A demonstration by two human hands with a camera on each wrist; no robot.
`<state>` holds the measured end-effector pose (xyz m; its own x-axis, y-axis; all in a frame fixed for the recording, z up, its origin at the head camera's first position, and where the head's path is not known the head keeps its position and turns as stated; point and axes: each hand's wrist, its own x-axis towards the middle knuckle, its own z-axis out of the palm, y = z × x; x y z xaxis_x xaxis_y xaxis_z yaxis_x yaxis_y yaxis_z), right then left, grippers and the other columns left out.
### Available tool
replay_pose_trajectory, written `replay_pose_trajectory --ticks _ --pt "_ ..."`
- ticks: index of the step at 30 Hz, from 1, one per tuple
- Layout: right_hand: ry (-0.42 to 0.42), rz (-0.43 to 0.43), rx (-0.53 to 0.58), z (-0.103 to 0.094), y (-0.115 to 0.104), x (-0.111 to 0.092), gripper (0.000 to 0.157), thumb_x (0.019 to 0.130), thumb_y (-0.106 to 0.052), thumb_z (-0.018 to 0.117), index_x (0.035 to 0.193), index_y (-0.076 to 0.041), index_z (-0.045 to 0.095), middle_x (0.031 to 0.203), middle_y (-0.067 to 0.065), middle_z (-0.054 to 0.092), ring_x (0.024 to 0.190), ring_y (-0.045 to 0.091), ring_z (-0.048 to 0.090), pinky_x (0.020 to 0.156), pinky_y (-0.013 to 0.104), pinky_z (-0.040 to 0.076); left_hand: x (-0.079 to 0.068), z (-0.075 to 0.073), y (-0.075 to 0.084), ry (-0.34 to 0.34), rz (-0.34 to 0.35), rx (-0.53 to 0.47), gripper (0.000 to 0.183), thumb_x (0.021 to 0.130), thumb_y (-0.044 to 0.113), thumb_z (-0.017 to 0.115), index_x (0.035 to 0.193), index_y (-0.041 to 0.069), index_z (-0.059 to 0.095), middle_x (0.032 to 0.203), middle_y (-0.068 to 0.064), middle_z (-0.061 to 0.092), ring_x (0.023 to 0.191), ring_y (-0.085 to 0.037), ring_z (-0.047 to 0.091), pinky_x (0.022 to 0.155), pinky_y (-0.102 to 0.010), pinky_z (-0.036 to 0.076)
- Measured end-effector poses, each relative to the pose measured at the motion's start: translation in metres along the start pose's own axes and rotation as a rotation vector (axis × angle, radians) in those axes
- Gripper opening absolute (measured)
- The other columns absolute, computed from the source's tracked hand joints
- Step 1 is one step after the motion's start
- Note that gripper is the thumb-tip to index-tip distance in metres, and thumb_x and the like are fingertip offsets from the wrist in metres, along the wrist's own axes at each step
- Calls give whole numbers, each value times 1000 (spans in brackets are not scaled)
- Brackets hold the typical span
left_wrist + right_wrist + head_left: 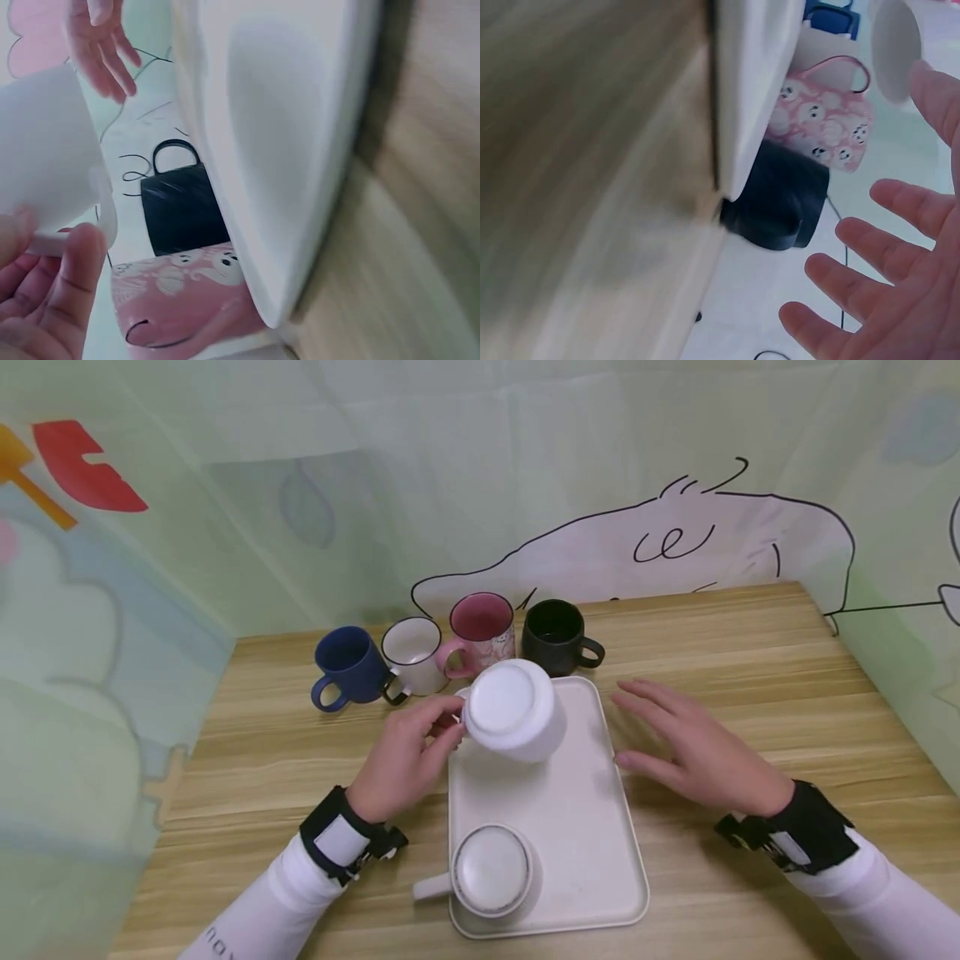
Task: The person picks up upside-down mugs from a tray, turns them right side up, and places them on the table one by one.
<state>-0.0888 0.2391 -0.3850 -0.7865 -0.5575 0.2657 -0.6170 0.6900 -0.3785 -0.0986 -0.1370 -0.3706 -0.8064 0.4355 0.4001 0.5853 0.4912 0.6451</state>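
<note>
My left hand (pixel 411 752) pinches the handle of a white mug (pixel 512 708), which is upside down above the far half of a pale tray (pixel 577 827). In the left wrist view, thumb and fingers close on that handle (pixel 105 210), and the mug hangs apart from the tray. To the right of the tray, my right hand (pixel 686 747) holds nothing, fingers spread and reaching toward the mug. A second white mug (pixel 492 868) stands bottom-up on the tray's near left corner, its handle pointing left over the rim.
Behind the tray stand a blue mug (pixel 351 664), a white mug with a black rim (pixel 414 652), a pink patterned mug (pixel 487 627) and a black mug (pixel 553 639), all upright. The wooden table (pixel 750 643) meets a printed cloth backdrop (pixel 480 485).
</note>
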Motion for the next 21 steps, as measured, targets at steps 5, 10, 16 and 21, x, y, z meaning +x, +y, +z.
replay_pose_trajectory --ticks 5,10,16,21 --pt "2 35 117 0 -7 15 74 93 -52 64 154 -18 40 154 -1 39 140 22 37 110 47 34 15 2 3 64 7 -103 25 95 5 65 120 8 65 93 2 66 77 -10 61 67 -25 55" --pt "26 12 270 5 -14 33 68 93 -46 67 151 -20 43 148 -4 46 135 16 44 106 42 40 30 5 10 111 -15 -226 27 94 -2 64 120 1 63 97 -5 65 77 -17 63 70 -30 57" --pt "62 48 544 12 -26 59 53 94 -35 69 142 -21 52 131 -8 59 118 17 57 93 34 50 49 6 25 127 32 -425 21 96 -9 56 117 -7 60 105 -14 60 79 -31 63 71 -39 58" --pt "102 93 822 19 -38 77 47 93 -21 71 137 -15 56 122 1 63 108 22 63 89 36 54 55 15 17 142 8 -528 24 98 -3 57 122 -5 58 104 -14 64 79 -28 65 73 -39 58"
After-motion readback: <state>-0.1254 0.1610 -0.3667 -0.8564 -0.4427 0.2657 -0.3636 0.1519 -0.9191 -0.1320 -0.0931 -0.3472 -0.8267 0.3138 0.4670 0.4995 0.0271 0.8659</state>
